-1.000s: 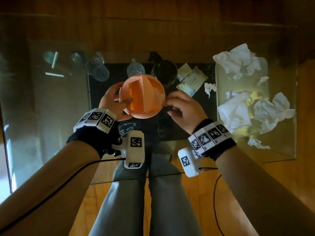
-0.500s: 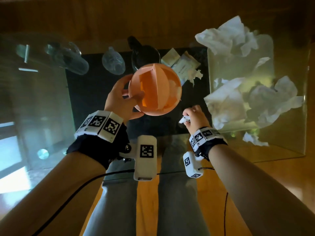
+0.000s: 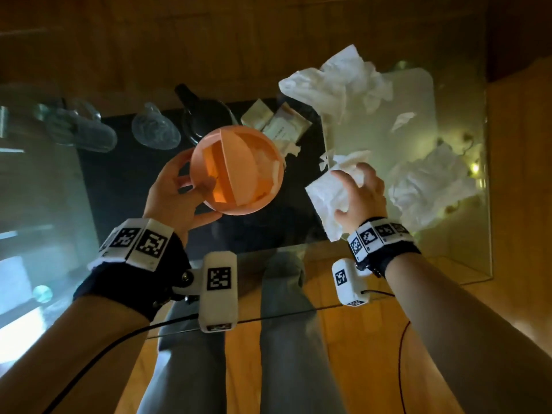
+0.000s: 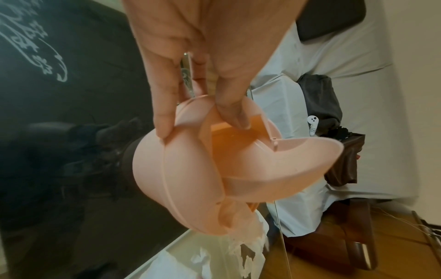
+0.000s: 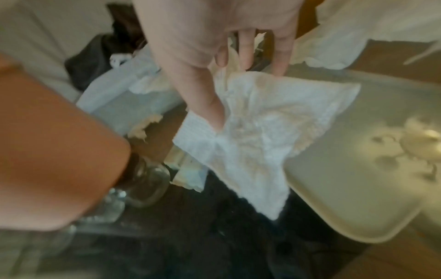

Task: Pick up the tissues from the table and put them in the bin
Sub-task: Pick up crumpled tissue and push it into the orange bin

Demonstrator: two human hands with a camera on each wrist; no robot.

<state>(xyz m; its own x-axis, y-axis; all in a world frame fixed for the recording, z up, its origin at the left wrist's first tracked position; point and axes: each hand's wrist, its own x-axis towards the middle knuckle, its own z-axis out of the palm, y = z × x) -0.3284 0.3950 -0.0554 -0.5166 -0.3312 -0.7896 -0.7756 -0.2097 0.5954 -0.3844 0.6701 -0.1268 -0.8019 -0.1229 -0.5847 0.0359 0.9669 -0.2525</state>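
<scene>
My left hand [image 3: 191, 180] holds a round orange bin [image 3: 239, 177] above the glass table, thumb inside its open slot [image 4: 236, 120]. White tissue [image 3: 263, 162] shows inside the bin. My right hand [image 3: 358, 189] grips a large white tissue [image 3: 325, 198] at the left edge of a pale tray [image 3: 418, 85]; thumb and fingers curl round the tissue [image 5: 257, 136]. Another crumpled tissue [image 3: 337, 82] lies at the tray's far end. A third [image 3: 427, 186] lies on the tray's right side, and a small scrap [image 3: 289, 146] sits beside the bin.
Behind the bin on the glass table [image 3: 448, 270] stand two clear glasses [image 3: 155, 130], a dark mug [image 3: 206, 118] and paper packets [image 3: 280, 124]. A torn scrap [image 3: 403, 119] lies on the tray. My legs and the wooden floor show through the glass.
My right hand left the bin's side, held a small white scrap half a second ago, and now has moved right and gripped the large tissue by the tray. The left hand still holds the bin.
</scene>
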